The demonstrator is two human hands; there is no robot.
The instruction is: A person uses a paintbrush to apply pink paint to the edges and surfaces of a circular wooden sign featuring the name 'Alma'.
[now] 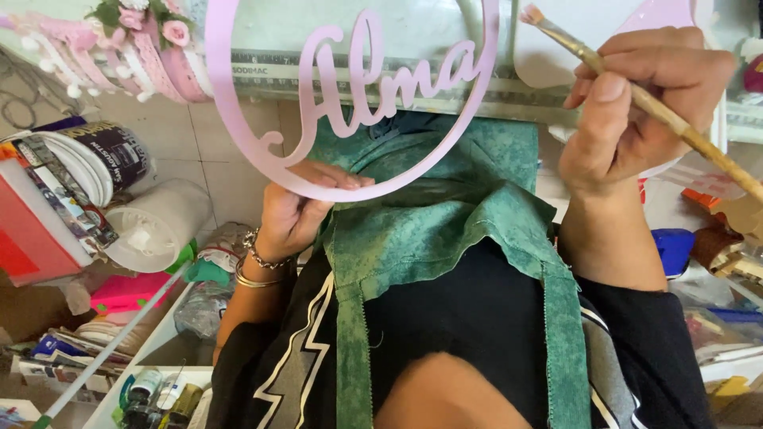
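Cluttered shelves and a tiled floor fill the space beneath you, with craft supplies crowding both edges of the view. Nearest to you is your own dark top with pale stripes, and over it hangs a green mottled apron (445,230) whose straps run down toward the camera. Low at your left, small bottles and tubes (155,393) stand packed in a white tray, and a long pale rod (111,342) slants across them. Just above your chest, your left hand (298,206), with metal bracelets (258,266) at the wrist, closes on the lower rim of a pink hoop sign (350,95), fingers curled over the front of the ring and thumb behind; the hoop stands upright in front of you, with cut-out script lettering spanning its middle. Your right hand (636,103) is raised at the upper right, clear of the hoop, and pinches a wooden-handled paintbrush (636,91) between thumb and forefingers; the handle slopes down to the right and the bristle tip points up and left, near the hoop's right rim but not touching it. Farther left on the floor sit a white plastic tub (155,226) lying on its side, a paint bucket (95,163) with a dark label, and a red box (32,230). Beyond the hoop, at the top left, lies a pink lace-trimmed piece with fabric roses (131,40), and a blue object (674,248) shows behind your right forearm.
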